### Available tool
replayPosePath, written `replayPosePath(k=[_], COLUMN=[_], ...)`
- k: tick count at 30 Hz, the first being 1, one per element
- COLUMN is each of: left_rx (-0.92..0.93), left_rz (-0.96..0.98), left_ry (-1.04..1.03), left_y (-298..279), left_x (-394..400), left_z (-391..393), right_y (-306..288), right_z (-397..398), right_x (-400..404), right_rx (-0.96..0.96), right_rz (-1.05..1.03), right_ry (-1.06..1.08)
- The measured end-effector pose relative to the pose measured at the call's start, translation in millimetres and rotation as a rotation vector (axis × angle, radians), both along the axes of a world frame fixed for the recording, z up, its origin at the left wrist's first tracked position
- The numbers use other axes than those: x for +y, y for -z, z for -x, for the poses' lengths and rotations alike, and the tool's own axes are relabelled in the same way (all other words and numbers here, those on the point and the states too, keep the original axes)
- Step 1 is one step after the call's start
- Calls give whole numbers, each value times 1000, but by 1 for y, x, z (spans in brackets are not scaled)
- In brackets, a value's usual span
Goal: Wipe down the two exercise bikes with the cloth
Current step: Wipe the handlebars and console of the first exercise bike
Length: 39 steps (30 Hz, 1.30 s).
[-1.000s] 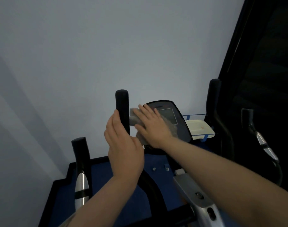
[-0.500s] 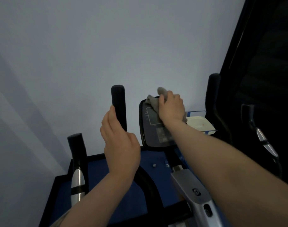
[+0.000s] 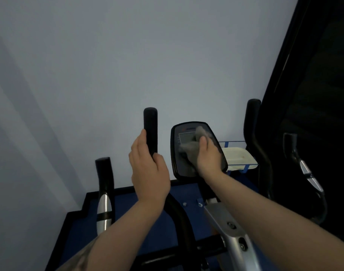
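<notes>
I stand at an exercise bike whose black console [image 3: 181, 163] faces me in the middle of the view. My right hand [image 3: 209, 156] holds a grey cloth [image 3: 193, 142] against the console's screen; the cloth looks blurred. My left hand [image 3: 147, 169] grips the black upright handlebar [image 3: 150, 127] just left of the console. The bike's silver frame post [image 3: 227, 225] runs down below my right forearm.
Another black-and-silver handle [image 3: 104, 184] stands at the left. Black handles [image 3: 253, 122] and a curved grip [image 3: 304, 169] rise on the right beside a dark panel. A white tray [image 3: 238, 158] sits behind the console. A pale wall is close ahead; blue flooring [image 3: 79, 235] lies below.
My right hand with the cloth went from the console's left side up to its top edge, then came down onto the screen. My left hand stayed on the handlebar.
</notes>
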State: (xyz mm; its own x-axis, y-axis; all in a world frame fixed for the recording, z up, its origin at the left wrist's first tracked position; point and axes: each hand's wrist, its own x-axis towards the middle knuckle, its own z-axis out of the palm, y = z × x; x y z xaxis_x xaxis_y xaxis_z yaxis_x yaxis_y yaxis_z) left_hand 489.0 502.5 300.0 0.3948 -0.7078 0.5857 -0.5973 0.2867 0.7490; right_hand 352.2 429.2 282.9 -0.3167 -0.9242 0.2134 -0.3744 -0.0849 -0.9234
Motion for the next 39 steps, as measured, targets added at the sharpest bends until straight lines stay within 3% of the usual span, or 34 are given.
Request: replayPosePath(k=[3, 5, 7, 10, 12, 16, 18, 22, 26, 31, 36, 39], left_rx=[136, 180, 136, -42, -193, -473, -548, -424, -242, -262, -265, -269], left_rz=[4, -25, -42, -46, -59, -169, -232, -184, -179, -175, -193, -193], left_ry=[38, 106, 134, 78, 28, -62, -74, -97, -164, -163, -168, -180], left_y=[-4, -8, -8, 1, 7, 16, 20, 21, 21, 24, 25, 26], left_x=[1, 4, 13, 38, 52, 64, 67, 67, 67, 67, 66, 66], left_z=[0, -6, -24, -60, -72, -70, -70, -72, -73, -72, -73, -73], right_y=[-39, -51, -45, -22, -22, -46, -41, -24, -48, -33, -78, -84], right_z=[-49, -77, -94, -90, -84, -99, -103, -80, -94, -108, -108, -104], right_x=[8, 23, 42, 68, 65, 50, 57, 71, 50, 46, 24, 18], right_rx=[-570, -690, -580, -156, -9, -162, -113, 91, -187, -111, -220, -65], right_rz=[-208, -306, -267, -133, -132, -68, -36, -114, 94, 166, 285, 300], right_ry=[-245, -393, -473, -438, -475, -429, -391, -469, -433, -351, -380, -362])
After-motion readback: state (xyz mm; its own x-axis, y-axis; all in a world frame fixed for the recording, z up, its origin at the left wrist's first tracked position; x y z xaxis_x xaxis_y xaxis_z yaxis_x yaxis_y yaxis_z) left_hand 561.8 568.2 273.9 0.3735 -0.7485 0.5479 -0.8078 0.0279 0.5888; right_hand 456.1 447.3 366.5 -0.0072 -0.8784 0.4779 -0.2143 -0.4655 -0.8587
